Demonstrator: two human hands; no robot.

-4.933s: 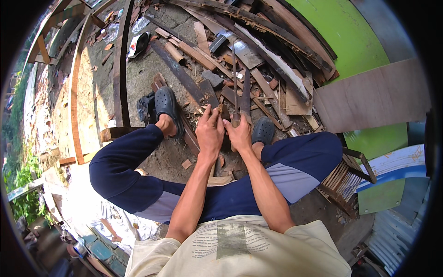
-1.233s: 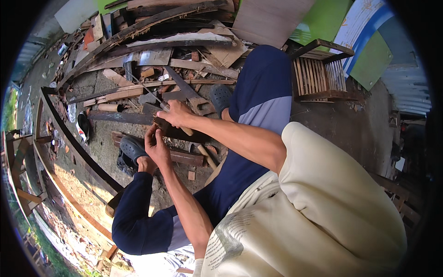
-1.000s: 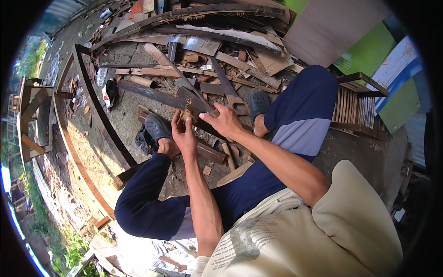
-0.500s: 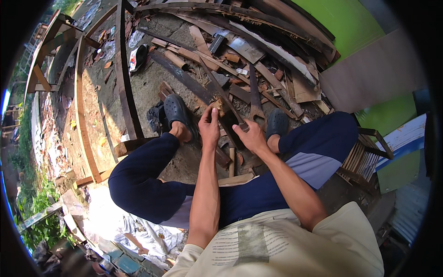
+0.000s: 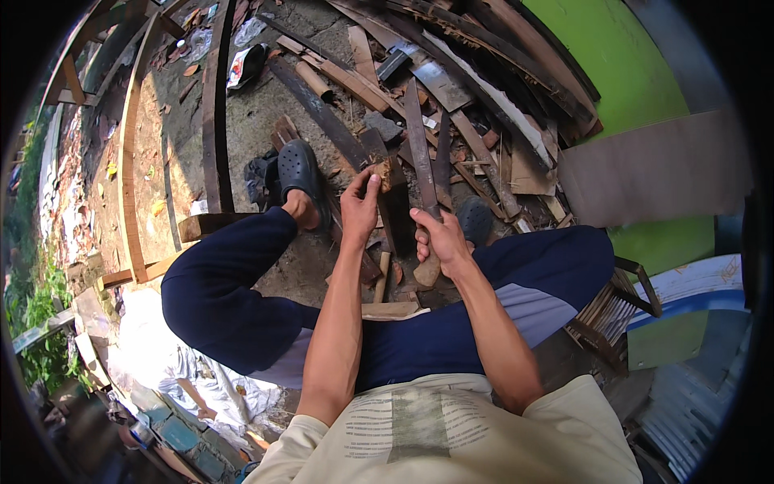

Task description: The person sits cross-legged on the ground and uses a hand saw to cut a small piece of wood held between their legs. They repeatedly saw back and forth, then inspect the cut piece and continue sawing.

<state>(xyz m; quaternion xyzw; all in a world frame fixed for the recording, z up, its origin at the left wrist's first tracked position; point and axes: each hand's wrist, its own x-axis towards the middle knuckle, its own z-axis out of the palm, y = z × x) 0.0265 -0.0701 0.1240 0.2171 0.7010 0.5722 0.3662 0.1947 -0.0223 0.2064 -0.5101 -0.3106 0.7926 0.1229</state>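
My right hand is wrapped round the wooden handle of a machete. Its long, brown-stained blade points away from me, flat side showing, just right of an upright dark wooden block. The handle's rounded butt sticks out below my fist. My left hand is closed at the left of the block's pale, chipped top, thumb uppermost. Whatever its fingers pinch is too small or hidden to make out. Blade and left hand are apart, with the block's top between them.
My feet in dark clogs flank the block. Scrap planks are heaped beyond it, with a bamboo piece on the ground. A timber frame stands to the left. Green panels and a slatted bamboo seat are at the right.
The machete has swung right, away from the block's top, and turned from edge-on to flat side. My left hand stays by the block. The whole view has shifted slightly.
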